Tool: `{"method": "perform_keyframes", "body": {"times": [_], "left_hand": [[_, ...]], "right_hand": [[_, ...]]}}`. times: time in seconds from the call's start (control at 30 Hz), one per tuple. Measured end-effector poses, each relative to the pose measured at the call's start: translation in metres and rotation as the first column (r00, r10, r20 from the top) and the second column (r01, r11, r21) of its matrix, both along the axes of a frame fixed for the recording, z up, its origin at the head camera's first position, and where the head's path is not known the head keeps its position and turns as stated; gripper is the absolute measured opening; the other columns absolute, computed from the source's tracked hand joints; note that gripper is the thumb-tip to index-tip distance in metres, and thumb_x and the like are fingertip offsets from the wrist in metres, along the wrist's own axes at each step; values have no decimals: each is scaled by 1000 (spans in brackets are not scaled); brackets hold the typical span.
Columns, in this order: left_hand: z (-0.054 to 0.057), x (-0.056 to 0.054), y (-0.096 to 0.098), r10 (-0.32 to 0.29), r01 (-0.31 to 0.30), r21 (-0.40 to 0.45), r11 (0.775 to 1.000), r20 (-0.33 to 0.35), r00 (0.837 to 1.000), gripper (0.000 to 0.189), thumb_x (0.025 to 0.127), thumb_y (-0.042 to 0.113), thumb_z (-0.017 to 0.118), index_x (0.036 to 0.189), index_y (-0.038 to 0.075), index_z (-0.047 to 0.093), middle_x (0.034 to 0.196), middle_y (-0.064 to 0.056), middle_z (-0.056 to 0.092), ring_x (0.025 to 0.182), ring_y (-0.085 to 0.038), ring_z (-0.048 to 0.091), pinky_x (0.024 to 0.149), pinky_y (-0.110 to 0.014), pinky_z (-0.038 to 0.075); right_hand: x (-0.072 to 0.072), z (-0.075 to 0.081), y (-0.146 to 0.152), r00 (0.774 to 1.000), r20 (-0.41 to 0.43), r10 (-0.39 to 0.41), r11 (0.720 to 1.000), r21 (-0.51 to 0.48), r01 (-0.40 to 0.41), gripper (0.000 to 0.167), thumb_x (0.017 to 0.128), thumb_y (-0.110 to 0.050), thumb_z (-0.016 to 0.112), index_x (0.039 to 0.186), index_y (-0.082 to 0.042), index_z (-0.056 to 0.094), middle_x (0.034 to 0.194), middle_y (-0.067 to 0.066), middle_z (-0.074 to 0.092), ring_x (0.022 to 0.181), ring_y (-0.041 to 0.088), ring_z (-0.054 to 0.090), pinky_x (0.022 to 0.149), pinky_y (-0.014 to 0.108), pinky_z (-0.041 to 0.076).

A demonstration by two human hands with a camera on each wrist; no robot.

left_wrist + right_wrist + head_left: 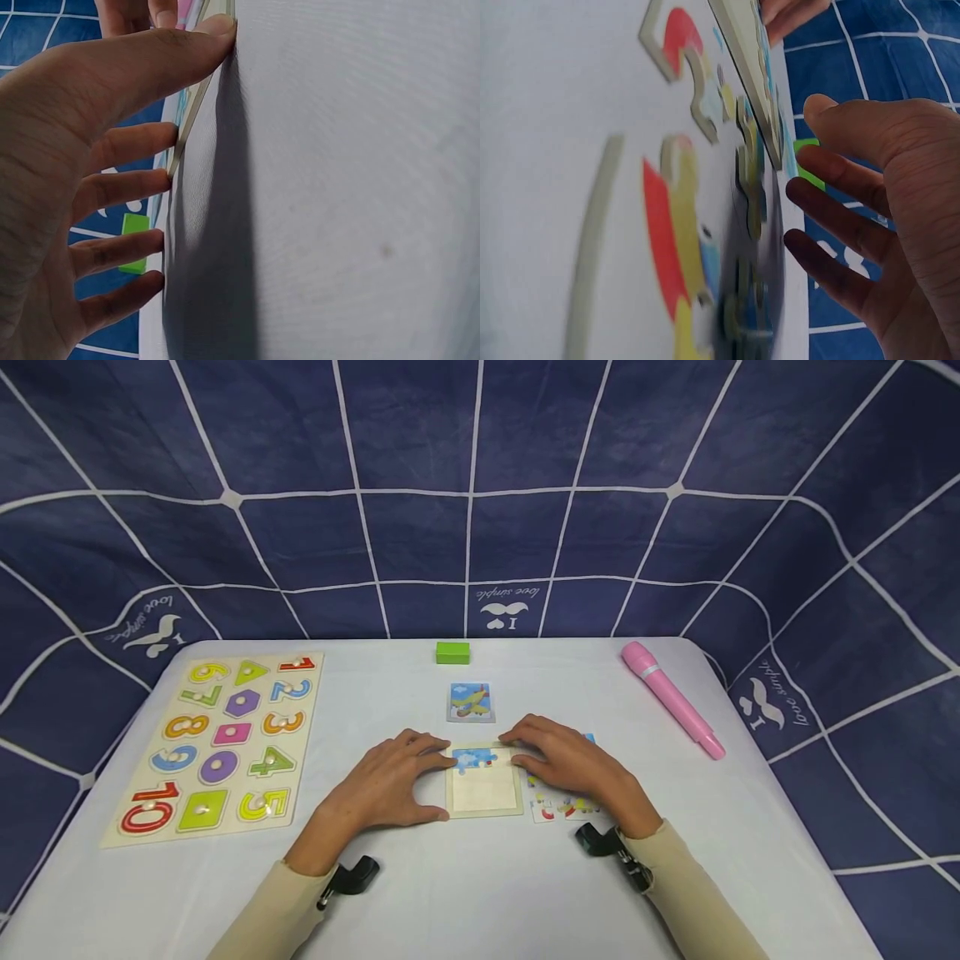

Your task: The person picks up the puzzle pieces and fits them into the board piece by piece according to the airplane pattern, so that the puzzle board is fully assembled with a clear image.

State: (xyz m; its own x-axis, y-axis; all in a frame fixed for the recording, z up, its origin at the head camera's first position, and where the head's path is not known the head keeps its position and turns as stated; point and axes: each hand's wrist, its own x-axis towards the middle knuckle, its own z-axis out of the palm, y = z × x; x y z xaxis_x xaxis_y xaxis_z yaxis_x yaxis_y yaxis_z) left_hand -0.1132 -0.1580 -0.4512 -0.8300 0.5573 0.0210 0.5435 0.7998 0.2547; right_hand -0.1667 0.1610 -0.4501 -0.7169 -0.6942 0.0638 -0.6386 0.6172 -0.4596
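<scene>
The puzzle tray (pixel 486 795) lies between two hands with fingers spread, the left hand (pixel 386 782) touching its left edge, the right hand (pixel 573 762) by its far right corner, nearer the loose pieces (pixel 684 232) beside it.

loose puzzle pieces (pixel 557 808): part-hidden by right grip (pixel 573 762) | sleeves (pixel 272 912): cut off at bottom
</scene>
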Motion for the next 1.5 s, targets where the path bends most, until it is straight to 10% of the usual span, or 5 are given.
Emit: {"method": "perform_keyframes", "body": {"times": [1.5], "left_hand": [[0,0,1,7,-7,7,1000,2,1000,76,75,63,92,140,28,74,153,3,61,137,-24,54,104,-54,53]], "right_hand": [[-2,-4,85,979,17,-204,979,-10,204,40,99,-15,80,138,-14,72,132,2,68,121,20,62,104,48,52]]}}
